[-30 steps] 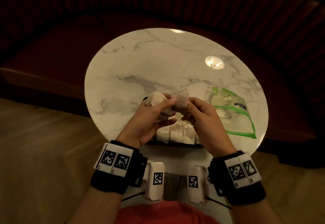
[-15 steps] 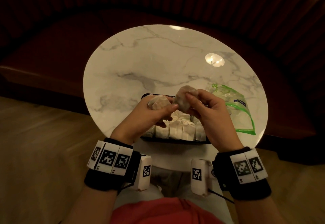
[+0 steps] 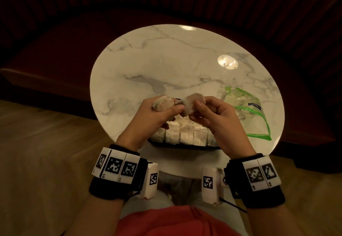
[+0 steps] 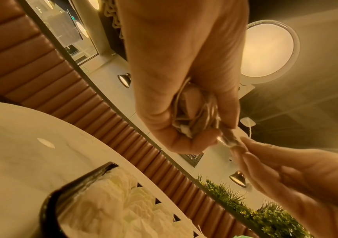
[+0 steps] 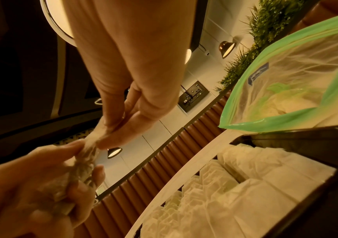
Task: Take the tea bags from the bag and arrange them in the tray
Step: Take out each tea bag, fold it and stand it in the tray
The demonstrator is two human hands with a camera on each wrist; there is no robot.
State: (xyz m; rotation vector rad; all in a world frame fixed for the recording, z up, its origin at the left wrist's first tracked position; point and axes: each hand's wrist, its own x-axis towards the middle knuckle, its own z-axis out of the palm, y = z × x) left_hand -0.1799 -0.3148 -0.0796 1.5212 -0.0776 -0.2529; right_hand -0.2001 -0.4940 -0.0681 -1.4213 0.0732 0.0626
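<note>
My left hand (image 3: 162, 113) grips a rounded tea bag (image 3: 163, 103), with strings bunched in its palm (image 4: 192, 112). My right hand (image 3: 207, 113) pinches a second tea bag (image 3: 191, 104) just beside it; the two bags touch. Both hands hover above the black tray (image 3: 185, 145), which holds several white tea bags (image 3: 187, 133) standing in rows. The tray's far part is hidden by my hands. A clear zip bag (image 3: 246, 113) with green edges lies to the right of the tray, more tea bags inside (image 5: 290, 103).
The tray sits at the near edge of a round marble table (image 3: 166, 65). A dark red padded bench (image 3: 55, 54) curves behind the table. Wooden floor (image 3: 37, 161) lies to the left below.
Both hands have stayed together over the tray, turning the two tea bags between them. The right hand's bag has tilted flatter and more sideways.
</note>
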